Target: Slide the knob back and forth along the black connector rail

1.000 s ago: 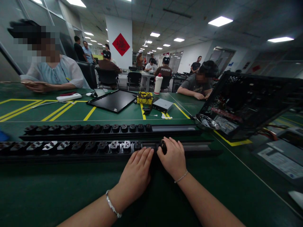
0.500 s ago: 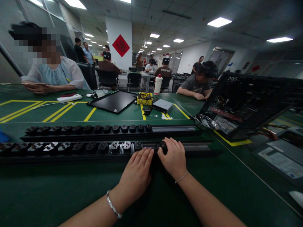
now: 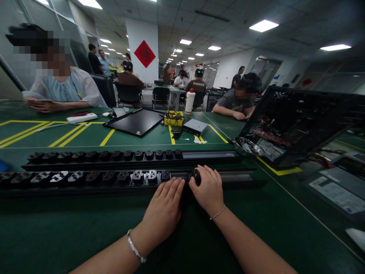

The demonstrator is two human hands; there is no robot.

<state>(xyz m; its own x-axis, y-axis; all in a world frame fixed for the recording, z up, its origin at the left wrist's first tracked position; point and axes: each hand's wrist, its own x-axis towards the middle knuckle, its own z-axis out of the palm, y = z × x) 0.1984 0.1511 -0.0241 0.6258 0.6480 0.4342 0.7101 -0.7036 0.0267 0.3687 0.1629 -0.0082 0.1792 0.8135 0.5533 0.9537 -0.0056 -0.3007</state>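
Observation:
Two long black rails lie across the table, the near rail (image 3: 238,177) and the far rail (image 3: 209,155). Black socket modules fill both from the left, and bare channel shows at their right ends. My left hand (image 3: 165,199) rests on the near rail's front edge, just right of the last seated module (image 3: 165,174), its fingers stretched out side by side. With thumb and fingers, my right hand (image 3: 210,190) grips a loose black socket module (image 3: 196,176) at the channel. My fingers partly hide that module, and I cannot tell whether it touches the rail's floor.
An open computer case (image 3: 296,125) leans at the right, with a metal bowl (image 3: 247,146) beside it and a power supply (image 3: 336,190) nearer. Behind the rails are a black panel (image 3: 137,121), a yellow box of cables (image 3: 173,118) and a grey drive (image 3: 195,126). Two people sit opposite.
My hands stay almost where they were, the right still gripping the socket module. The whole view has shifted very slightly.

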